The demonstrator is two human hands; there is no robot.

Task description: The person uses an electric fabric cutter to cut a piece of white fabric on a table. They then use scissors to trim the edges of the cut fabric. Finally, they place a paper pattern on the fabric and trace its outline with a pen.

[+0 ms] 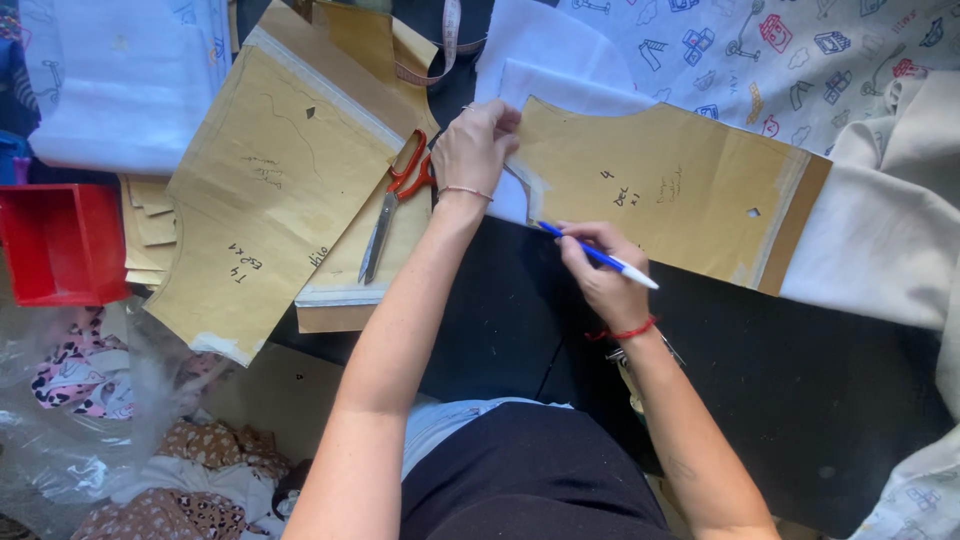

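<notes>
My left hand [474, 146] presses down on the left corner of a tan paper pattern piece [680, 190] that lies over white fabric [560, 85] on a dark table. My right hand [600, 270] grips a blue and white pen [595, 254], its blue tip touching the lower left edge of that pattern piece. Orange-handled scissors [392, 200] lie shut just left of my left hand, on other tan pattern pieces [270, 190].
A red plastic bin [60, 240] stands at the left. White fabric printed with small coloured pictures [800, 50] covers the far right. Cream cloth [890, 230] hangs at the right. A clear bag of patterned fabrics [90, 400] lies lower left. A measuring tape [445, 45] lies at the top.
</notes>
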